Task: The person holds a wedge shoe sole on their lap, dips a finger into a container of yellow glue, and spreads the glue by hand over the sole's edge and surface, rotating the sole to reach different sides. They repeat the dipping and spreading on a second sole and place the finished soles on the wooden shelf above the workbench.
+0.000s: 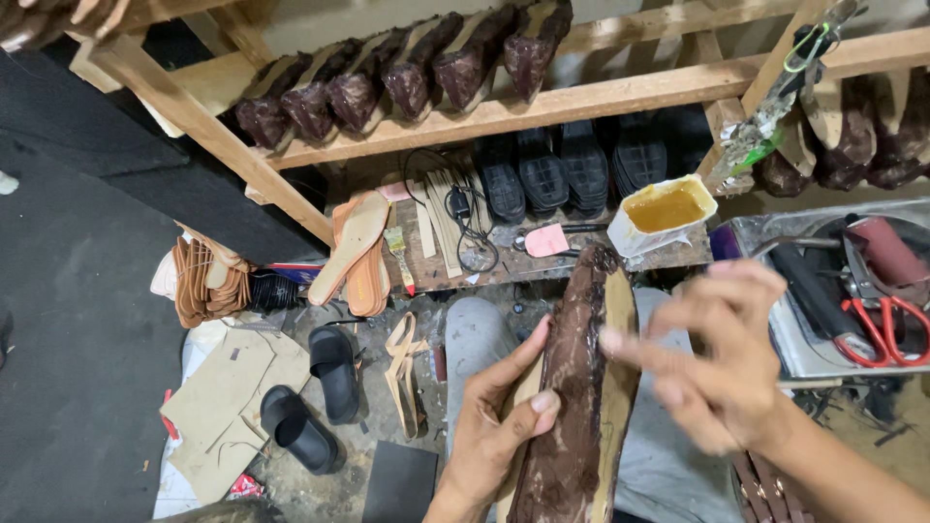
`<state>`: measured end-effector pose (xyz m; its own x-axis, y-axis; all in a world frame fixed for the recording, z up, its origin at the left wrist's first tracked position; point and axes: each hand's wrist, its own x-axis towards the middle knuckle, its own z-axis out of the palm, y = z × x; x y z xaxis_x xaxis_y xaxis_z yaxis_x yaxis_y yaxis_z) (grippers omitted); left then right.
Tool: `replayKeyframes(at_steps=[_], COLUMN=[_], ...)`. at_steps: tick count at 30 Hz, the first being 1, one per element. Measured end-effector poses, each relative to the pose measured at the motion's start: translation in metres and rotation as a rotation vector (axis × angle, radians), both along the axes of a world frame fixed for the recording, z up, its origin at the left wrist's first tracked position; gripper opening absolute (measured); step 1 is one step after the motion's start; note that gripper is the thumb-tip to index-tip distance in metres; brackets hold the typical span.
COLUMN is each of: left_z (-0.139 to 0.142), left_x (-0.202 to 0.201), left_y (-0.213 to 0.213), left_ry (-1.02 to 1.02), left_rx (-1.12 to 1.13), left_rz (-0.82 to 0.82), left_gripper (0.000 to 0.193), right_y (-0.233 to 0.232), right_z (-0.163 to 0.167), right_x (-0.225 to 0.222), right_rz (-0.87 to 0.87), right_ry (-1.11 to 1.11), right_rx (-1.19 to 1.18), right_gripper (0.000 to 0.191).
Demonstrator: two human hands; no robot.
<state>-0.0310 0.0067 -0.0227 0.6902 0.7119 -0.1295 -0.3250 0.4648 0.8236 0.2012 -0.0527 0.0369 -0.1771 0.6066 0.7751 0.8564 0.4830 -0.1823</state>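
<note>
A long brown shoe sole (581, 387), dark and glossy on its upper face with a pale tan edge along its right side, is held upright over the lap, its tip reaching up to the front edge of the low wooden bench (542, 266). It is gripped from the left by the left hand (494, 426), whose fingers are wrapped behind it and whose thumb is pressed on the dark face. The right hand (717, 358) is blurred; its fingers are spread and nothing is held in it, with a fingertip touching the sole's pale edge. At the right end of the bench, a white tub of amber glue (666, 211) is set. Near the bench's left end, two tan insoles (356, 254) are laid, and black soles (572, 172) are stood in a row along its back. Red-handled scissors (886, 329) are seen in a metal tray (804, 358) to the right. On the floor to the left, a pair of black sandals (318, 397) is left.
</note>
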Motion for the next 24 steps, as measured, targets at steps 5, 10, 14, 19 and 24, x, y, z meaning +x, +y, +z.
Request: replayKeyframes(at_steps=[5,10,14,19,24], left_z=[0.007,0.027,0.040,0.041,0.024], left_x=[0.000,0.006,0.013,0.015,0.014], left_y=[0.000,-0.006,-0.006,-0.003,-0.003], left_ry=[-0.033,0.277,0.516,0.518,0.473], left_rx=[0.026,0.709,1.049,1.043,0.891], left_rz=[-0.019,0.252,0.408,0.409,0.387], left_gripper=[0.074,0.066,0.060,0.060,0.066], right_y=[0.003,0.008,0.012,0.004,0.004], right_z=[-0.005,-0.024,-0.043,-0.051,-0.043], right_x=[0.007,0.020,0.021,0.011,0.010], right_rz=[-0.102,-0.044,0.094,0.108,0.209], right_ry=[0.072,0.504,0.842,0.822,0.739], right_rx=[-0.064,-0.117,-0.234,-0.296,-0.336], right_gripper=[0.037,0.038,0.046,0.051,0.050])
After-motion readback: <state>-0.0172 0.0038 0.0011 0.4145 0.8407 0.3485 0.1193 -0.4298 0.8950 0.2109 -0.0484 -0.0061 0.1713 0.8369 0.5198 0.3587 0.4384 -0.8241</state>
